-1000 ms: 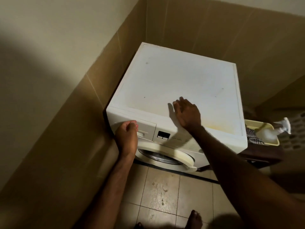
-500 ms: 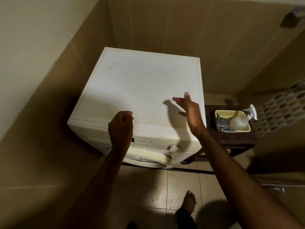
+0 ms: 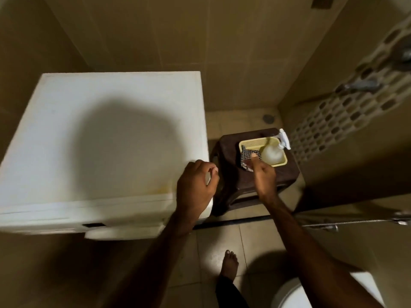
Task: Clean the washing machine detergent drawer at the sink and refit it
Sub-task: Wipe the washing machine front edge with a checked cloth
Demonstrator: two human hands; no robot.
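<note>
Reaching over a brown stool (image 3: 231,174), the right hand (image 3: 263,172) touches the checked cloth (image 3: 245,155) in a yellow basket (image 3: 255,142) beside a spray bottle (image 3: 272,153); whether its fingers grip it is unclear. The left hand (image 3: 195,185), loosely curled and holding nothing, hovers at the washing machine (image 3: 100,141) corner; its detergent drawer is not visible.

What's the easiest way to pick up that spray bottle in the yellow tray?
Probably by the narrow neck just under the white trigger head of the spray bottle, coming from above. It lies tilted in the yellow tray, head poking over the rim, so the neck is free; the round body looks wider and harder to grasp.
</note>
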